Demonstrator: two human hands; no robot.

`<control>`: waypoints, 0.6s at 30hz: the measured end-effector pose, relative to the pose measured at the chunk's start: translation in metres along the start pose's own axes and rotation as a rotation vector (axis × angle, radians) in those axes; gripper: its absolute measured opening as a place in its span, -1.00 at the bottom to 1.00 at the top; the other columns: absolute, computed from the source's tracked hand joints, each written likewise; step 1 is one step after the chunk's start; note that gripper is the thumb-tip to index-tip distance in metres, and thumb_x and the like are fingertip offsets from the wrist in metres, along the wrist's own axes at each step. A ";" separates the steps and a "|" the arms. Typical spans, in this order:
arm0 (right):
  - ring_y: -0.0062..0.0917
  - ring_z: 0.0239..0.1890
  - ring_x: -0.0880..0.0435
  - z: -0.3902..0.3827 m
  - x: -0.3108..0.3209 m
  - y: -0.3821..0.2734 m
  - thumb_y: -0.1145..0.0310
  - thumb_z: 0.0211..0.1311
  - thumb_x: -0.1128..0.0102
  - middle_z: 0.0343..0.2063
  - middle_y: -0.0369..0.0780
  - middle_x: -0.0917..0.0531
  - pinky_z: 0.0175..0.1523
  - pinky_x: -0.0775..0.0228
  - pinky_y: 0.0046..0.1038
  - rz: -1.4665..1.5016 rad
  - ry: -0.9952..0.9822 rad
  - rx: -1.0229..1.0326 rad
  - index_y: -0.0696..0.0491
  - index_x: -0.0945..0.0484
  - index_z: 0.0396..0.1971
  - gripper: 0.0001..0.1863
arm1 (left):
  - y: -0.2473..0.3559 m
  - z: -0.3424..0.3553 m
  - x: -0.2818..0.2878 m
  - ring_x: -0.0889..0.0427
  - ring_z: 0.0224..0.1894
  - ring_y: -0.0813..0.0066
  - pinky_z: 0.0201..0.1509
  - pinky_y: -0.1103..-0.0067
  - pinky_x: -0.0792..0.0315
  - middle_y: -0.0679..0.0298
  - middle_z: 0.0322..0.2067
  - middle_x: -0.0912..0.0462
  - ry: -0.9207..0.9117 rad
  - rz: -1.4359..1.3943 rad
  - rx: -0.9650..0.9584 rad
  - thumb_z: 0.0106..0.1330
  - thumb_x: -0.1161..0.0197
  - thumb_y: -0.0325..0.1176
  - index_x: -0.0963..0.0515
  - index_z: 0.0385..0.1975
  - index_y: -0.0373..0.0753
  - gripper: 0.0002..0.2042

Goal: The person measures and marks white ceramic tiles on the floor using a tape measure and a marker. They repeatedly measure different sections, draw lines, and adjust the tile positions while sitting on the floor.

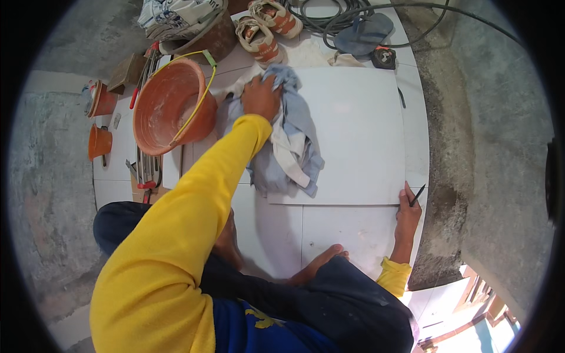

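My left hand [262, 94], in a yellow sleeve, grips a crumpled light blue and white cloth [295, 156] lying over the left part of a large white tile [353, 129]. My right hand [408, 209] is at the tile's lower right corner, closed on a dark pencil [420, 192] that points up and to the right. An orange bucket [154, 117] with a yellow handle stands just left of the cloth.
Shoes [259, 41], coiled black cable [312, 15], a grey sandal [362, 32] and a tape measure [384, 57] lie at the back. At left are tools [141, 182], small orange pots [100, 142] and a wall [53, 165]. My bare feet [323, 262] are below the tile.
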State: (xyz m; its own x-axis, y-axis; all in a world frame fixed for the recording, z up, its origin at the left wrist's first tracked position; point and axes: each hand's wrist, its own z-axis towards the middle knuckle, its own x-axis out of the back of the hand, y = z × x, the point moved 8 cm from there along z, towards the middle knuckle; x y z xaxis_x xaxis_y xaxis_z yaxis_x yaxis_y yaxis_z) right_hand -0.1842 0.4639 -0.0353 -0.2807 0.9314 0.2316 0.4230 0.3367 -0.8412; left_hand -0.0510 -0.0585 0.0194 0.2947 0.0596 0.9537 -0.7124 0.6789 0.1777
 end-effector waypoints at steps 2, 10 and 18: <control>-0.83 -0.61 -0.07 0.002 -0.007 -0.002 0.19 0.49 -0.37 -0.53 -0.56 -0.42 -0.54 0.15 -0.62 -0.026 -0.003 0.013 0.09 -0.69 0.25 -0.55 | -0.013 -0.031 0.011 -0.57 0.17 -0.20 0.23 0.08 -0.51 -0.05 0.17 -0.61 -0.014 0.020 0.089 0.39 -0.36 -0.09 -0.62 0.24 -0.06 -0.55; -0.84 -0.60 -0.13 0.000 0.007 0.006 0.16 0.48 -0.36 -0.55 -0.54 -0.45 -0.54 0.09 -0.63 -0.049 -0.007 0.026 0.11 -0.71 0.22 -0.55 | 0.057 -0.083 0.009 -0.48 0.27 -0.16 0.30 0.03 -0.41 0.00 0.32 -0.49 -0.129 0.071 -0.265 0.27 -0.42 -0.18 -0.54 0.33 0.04 -0.43; -0.80 -0.62 -0.09 0.001 0.009 0.002 -0.20 0.61 -0.04 -0.67 -0.55 -0.17 -0.50 0.06 -0.62 0.002 -0.083 -0.064 0.16 -0.66 0.26 -0.30 | 0.216 -0.032 -0.025 -0.58 0.12 -0.05 0.13 0.08 -0.50 0.13 0.16 -0.61 -0.058 -0.051 -0.454 0.30 -0.38 -0.17 -0.64 0.18 0.04 -0.58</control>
State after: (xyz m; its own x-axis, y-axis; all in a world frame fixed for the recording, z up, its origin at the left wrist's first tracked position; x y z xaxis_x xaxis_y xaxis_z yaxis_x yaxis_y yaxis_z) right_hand -0.1864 0.4728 -0.0357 -0.3494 0.9182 0.1868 0.4769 0.3459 -0.8080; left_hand -0.1920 0.1105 0.0257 0.2772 -0.0145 0.9607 -0.3430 0.9325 0.1131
